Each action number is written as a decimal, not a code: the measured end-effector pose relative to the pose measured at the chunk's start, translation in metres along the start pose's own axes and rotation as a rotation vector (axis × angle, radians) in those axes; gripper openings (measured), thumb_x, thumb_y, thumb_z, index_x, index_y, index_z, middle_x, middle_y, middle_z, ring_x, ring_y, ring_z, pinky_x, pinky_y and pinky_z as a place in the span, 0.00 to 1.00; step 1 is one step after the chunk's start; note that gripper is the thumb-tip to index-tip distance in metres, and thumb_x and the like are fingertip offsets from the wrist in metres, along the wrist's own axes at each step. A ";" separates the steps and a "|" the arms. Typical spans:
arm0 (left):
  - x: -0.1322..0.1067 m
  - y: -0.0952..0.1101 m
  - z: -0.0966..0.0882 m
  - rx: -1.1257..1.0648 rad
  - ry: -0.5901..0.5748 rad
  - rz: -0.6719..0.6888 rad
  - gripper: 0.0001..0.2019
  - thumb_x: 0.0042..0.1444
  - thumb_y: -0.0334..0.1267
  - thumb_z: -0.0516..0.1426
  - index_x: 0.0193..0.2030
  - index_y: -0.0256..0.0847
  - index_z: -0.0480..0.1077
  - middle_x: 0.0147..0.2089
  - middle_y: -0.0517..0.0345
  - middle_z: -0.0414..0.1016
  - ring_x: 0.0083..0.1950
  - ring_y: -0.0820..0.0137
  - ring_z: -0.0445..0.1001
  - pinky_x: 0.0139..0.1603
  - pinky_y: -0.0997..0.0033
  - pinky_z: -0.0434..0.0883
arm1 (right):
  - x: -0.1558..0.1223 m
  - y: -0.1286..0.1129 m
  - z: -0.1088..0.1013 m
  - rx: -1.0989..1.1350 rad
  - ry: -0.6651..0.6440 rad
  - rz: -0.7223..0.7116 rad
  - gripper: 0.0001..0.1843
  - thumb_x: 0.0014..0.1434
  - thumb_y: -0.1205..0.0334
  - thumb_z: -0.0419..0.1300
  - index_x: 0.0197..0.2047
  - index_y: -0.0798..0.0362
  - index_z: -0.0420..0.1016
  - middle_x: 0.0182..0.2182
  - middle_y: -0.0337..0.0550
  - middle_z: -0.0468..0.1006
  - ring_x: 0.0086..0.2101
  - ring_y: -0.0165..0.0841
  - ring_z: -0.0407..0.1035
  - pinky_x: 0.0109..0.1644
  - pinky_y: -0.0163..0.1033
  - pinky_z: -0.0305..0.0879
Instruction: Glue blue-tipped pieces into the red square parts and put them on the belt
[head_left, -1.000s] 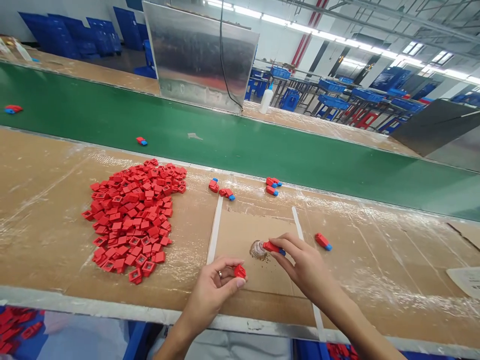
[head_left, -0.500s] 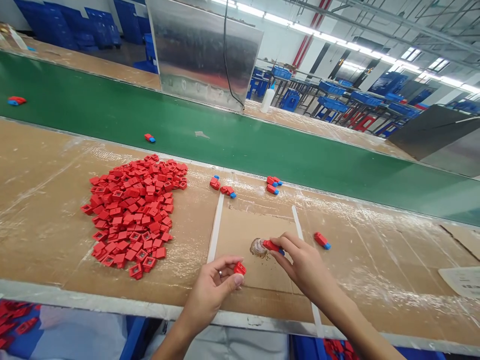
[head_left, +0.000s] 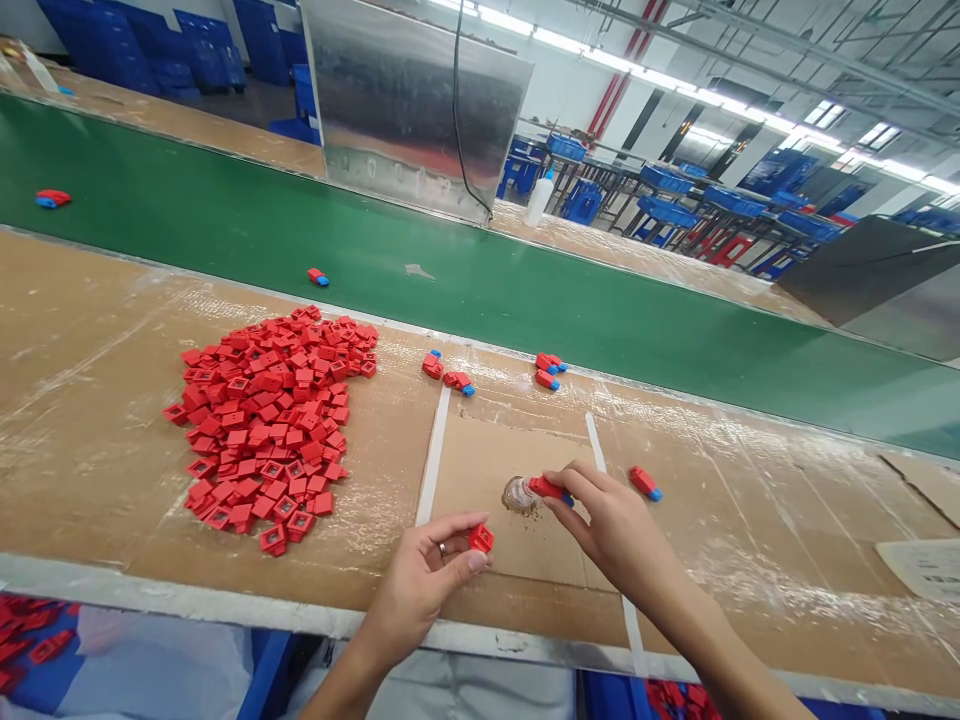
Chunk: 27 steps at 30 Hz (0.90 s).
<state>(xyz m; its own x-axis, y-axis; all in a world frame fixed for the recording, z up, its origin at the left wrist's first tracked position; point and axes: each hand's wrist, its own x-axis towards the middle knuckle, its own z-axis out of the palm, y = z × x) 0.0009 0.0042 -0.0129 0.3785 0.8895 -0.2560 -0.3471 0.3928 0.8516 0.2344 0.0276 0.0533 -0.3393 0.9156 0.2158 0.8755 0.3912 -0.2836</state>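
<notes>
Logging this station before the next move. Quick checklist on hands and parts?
Left hand pinching red square part: ok.
Right hand gripping red-and-blue part: ok.
Red end of that part at the brownish dab on the cardboard sheet: ok.
Pile of red square parts apart from both hands: ok.
Loose red-and-blue piece off the cardboard, out on the green belt: not ok.
What the dab is made of: cannot tell.

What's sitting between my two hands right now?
In the head view, a glossy brownish dab, maybe grease, sits on a cardboard sheet, against the red-and-blue piece in your right hand; your left hand holds a red square piece.
</notes>
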 end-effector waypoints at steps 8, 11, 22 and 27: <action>-0.001 0.001 0.001 -0.059 -0.046 -0.017 0.20 0.51 0.36 0.67 0.52 0.41 0.76 0.40 0.54 0.81 0.43 0.68 0.76 0.49 0.68 0.70 | -0.017 -0.032 -0.004 0.505 0.170 0.203 0.12 0.67 0.58 0.55 0.52 0.50 0.71 0.42 0.48 0.75 0.40 0.37 0.72 0.42 0.40 0.71; 0.000 0.001 0.001 -0.073 -0.058 -0.013 0.18 0.50 0.36 0.67 0.49 0.39 0.76 0.40 0.53 0.81 0.43 0.67 0.77 0.49 0.68 0.71 | -0.028 -0.052 0.015 0.752 0.111 0.255 0.11 0.67 0.59 0.55 0.51 0.49 0.71 0.45 0.49 0.74 0.43 0.37 0.73 0.45 0.40 0.73; -0.001 0.007 0.006 -0.075 -0.098 0.023 0.14 0.52 0.34 0.66 0.46 0.37 0.76 0.45 0.49 0.83 0.47 0.64 0.79 0.52 0.66 0.72 | -0.036 -0.065 0.035 0.994 0.008 0.395 0.12 0.66 0.56 0.58 0.50 0.52 0.71 0.43 0.49 0.80 0.42 0.37 0.76 0.46 0.40 0.74; -0.003 0.008 0.006 -0.065 -0.084 0.012 0.15 0.52 0.36 0.67 0.46 0.36 0.76 0.44 0.48 0.83 0.47 0.62 0.79 0.52 0.64 0.73 | -0.039 -0.064 0.038 0.927 -0.003 0.367 0.12 0.66 0.56 0.58 0.49 0.52 0.72 0.42 0.49 0.79 0.41 0.38 0.76 0.45 0.40 0.74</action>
<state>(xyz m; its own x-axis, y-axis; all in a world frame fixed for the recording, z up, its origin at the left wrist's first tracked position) 0.0026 0.0034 -0.0027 0.4438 0.8726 -0.2040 -0.4062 0.3988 0.8222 0.1785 -0.0298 0.0277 -0.1030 0.9941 -0.0336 0.3120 0.0002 -0.9501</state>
